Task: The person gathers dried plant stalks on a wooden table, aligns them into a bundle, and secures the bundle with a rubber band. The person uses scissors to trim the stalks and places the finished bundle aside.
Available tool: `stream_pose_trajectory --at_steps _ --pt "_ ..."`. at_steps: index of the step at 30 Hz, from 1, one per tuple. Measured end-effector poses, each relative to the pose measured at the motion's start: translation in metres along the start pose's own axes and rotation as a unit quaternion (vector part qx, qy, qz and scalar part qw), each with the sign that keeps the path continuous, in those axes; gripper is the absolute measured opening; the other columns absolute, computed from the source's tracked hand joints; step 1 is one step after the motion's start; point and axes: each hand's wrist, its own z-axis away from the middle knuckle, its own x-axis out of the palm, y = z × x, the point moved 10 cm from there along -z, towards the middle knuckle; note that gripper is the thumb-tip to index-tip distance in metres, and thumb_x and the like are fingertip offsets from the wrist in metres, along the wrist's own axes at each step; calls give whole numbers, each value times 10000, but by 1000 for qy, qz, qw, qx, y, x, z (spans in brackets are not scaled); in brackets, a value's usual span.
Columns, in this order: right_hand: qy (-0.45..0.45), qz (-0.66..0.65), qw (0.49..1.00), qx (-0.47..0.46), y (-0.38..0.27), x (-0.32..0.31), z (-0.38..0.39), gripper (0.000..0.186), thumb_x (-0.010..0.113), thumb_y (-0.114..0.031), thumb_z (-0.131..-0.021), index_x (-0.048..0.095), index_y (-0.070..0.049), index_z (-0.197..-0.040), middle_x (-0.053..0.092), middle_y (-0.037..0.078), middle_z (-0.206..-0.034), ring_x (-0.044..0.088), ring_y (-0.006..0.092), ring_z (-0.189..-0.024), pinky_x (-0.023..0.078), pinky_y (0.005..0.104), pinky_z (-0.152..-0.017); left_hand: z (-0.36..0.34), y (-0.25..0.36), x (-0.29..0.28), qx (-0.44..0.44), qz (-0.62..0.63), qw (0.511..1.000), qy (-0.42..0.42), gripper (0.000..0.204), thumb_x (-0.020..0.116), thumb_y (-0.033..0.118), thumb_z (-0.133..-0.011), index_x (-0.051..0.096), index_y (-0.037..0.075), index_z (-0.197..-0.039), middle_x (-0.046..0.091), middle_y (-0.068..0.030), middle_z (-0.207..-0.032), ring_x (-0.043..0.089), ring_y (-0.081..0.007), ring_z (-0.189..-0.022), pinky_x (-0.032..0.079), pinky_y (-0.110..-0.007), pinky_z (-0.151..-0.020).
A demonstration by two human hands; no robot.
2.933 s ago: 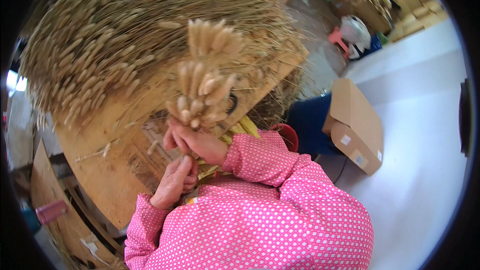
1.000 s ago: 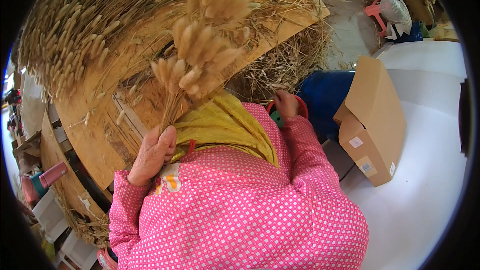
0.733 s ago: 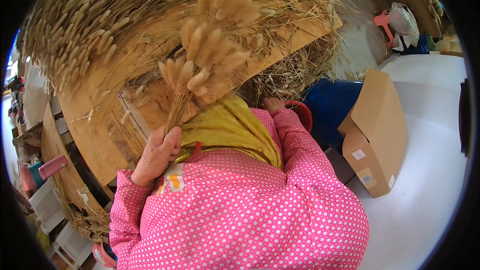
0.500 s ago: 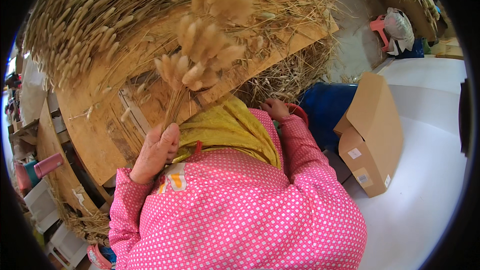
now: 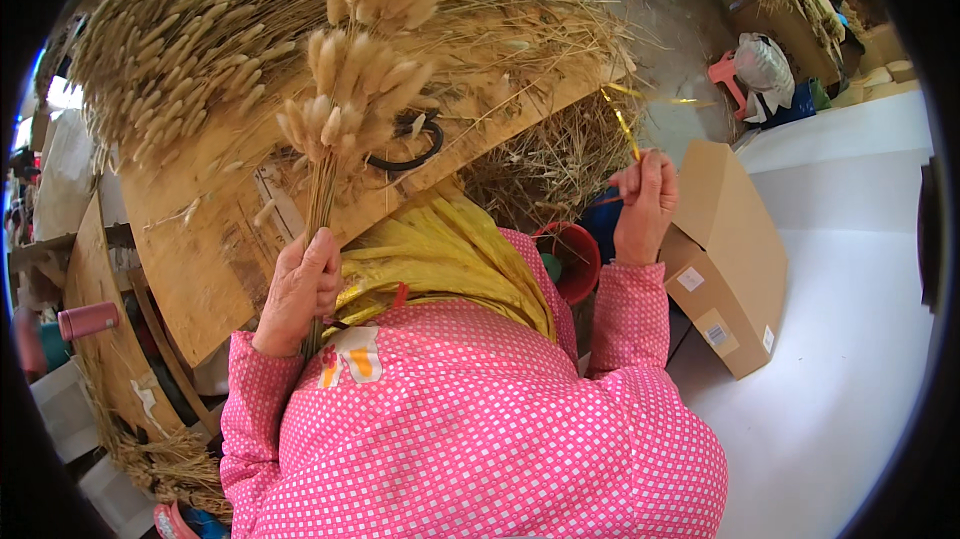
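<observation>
My left hand [image 5: 300, 291] is closed round the stems of a bunch of dried bunny-tail grass [image 5: 355, 84]. The fluffy beige heads point away from me, in tiers, above the wooden table [image 5: 185, 274]. Raised on the right, my right hand [image 5: 645, 201] pinches a thin, shiny gold strip [image 5: 622, 119] between thumb and fingers. The strip's far end bends off to the right. Behind the bunch, a black looped handle [image 5: 410, 151] lies on the table; the grass heads partly cover it. A yellow cloth [image 5: 450, 264] covers my lap.
Many more dried grass stems [image 5: 200, 49] are heaped across the table's far side. Loose straw [image 5: 530, 159] hangs by its right edge. A red bucket [image 5: 574, 264] stands right of my lap, near a cardboard box [image 5: 740, 259] on a white surface [image 5: 840, 359]. Farther off is a pink stool [image 5: 728, 84].
My right hand has risen from beside the red bucket and now holds up the gold strip. The bunch in my left hand has shifted slightly left, uncovering the black handle.
</observation>
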Motion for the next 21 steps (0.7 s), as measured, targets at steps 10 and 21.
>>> stream_pose_trajectory --at_steps 10,21 --pt "-286 128 949 -29 -80 112 35 270 588 -234 -1042 709 -1 -1110 481 -88 -694 406 15 -603 321 204 -545 1 -5 -20 5 66 997 29 364 520 413 -1073 446 135 -848 318 80 -623 262 -20 -474 189 -201 -394" --pt "-772 -85 629 40 -99 229 153 198 685 -175 -979 738 1 -1053 706 58 -824 602 137 -627 441 277 -552 -3 -1 -27 0 80 996 38 381 515 438 -1070 438 152 -831 307 84 -608 248 -23 -461 176 -207 -389"
